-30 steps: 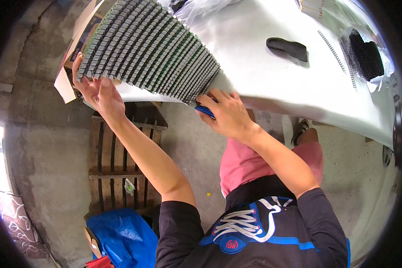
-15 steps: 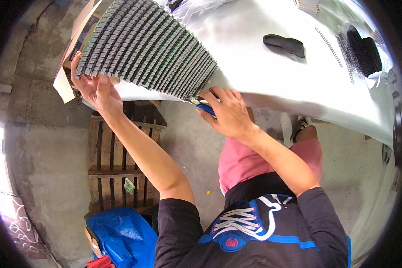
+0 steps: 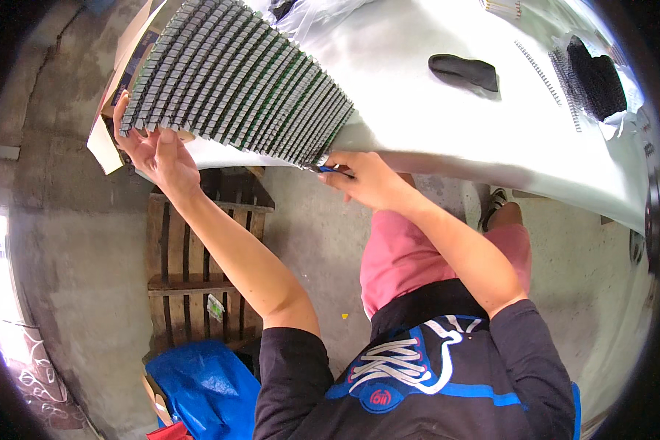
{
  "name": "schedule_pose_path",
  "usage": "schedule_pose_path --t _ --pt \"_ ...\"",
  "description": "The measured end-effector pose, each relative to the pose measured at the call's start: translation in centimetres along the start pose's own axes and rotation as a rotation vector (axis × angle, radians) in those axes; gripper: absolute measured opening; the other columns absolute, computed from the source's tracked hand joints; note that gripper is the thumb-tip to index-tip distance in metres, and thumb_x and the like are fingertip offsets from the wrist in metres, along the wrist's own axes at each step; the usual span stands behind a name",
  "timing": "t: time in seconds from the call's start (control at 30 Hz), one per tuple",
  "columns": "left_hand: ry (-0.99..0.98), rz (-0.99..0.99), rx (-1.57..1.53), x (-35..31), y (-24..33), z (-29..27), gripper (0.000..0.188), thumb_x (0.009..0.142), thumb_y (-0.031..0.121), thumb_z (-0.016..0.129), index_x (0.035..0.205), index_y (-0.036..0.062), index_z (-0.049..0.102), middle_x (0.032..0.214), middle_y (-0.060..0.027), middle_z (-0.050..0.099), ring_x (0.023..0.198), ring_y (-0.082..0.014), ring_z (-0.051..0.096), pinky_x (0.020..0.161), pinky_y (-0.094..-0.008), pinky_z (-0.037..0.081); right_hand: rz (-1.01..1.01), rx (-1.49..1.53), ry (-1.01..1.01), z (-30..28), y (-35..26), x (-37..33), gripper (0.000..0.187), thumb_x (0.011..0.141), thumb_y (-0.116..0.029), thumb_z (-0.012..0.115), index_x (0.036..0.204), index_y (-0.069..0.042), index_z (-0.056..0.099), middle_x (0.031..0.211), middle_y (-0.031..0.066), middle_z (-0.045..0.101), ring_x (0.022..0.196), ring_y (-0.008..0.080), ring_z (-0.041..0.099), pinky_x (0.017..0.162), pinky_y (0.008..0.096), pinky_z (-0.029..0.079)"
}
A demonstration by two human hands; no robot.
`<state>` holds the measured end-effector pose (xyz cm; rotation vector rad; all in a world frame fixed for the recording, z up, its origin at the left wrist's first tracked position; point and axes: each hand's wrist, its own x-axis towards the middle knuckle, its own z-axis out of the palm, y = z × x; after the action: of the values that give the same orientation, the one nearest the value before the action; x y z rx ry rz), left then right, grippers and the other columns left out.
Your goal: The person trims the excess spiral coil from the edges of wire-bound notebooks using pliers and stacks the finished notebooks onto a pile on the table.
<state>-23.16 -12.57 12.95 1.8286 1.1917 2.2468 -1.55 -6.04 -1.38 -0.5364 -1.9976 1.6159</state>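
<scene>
A large panel (image 3: 227, 81) with many rows of small grey, blocky pieces and thin green lines between them lies at the upper left, its near edge at the table's edge. My left hand (image 3: 163, 158) grips its near left corner, thumb on the edge and fingers reaching underneath. At the near right corner, my right hand (image 3: 370, 178) is closed around blue-handled pliers (image 3: 331, 171). Their tip meets the corner of the panel; the jaws are too small and partly hidden to tell how they sit.
A black insole-shaped piece (image 3: 463, 72) lies on the white tabletop (image 3: 403, 103). To the right are a thin strip of small pieces (image 3: 539, 72) and a black mesh bundle (image 3: 598, 81) in plastic. A cardboard box (image 3: 106, 139) stands behind the panel; a wooden pallet (image 3: 191, 249) and blue bag (image 3: 202, 389) are below.
My right hand has turned over and its fingers have closed tighter round the pliers, hiding more of the handles. The panel has tilted slightly; my left hand keeps its grip.
</scene>
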Motion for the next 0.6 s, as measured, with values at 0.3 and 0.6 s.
schedule_pose_path --t 0.3,0.6 --pt "0.027 -0.014 0.025 0.1 -0.3 -0.5 0.067 0.070 0.013 0.073 0.128 0.0080 0.041 0.117 -0.0062 0.053 0.104 -0.0202 0.056 0.094 -0.0338 0.048 -0.304 -0.624 0.366 1.5 1.0 -2.3 0.034 0.080 -0.028 0.064 0.109 -0.012 0.056 0.097 0.0111 0.056 0.087 0.0310 0.057 0.078 0.0418 0.043" --pt "0.037 -0.023 0.038 0.0 -0.5 -0.7 0.067 0.070 0.011 0.071 0.129 0.0073 0.039 0.116 -0.0062 0.053 0.104 -0.0201 0.056 0.094 -0.0338 0.048 -0.349 -0.739 0.406 1.9 0.9 -2.0 0.033 0.079 -0.028 0.064 0.108 -0.014 0.057 0.095 0.0083 0.054 0.086 0.0262 0.056 0.076 0.0376 0.039"
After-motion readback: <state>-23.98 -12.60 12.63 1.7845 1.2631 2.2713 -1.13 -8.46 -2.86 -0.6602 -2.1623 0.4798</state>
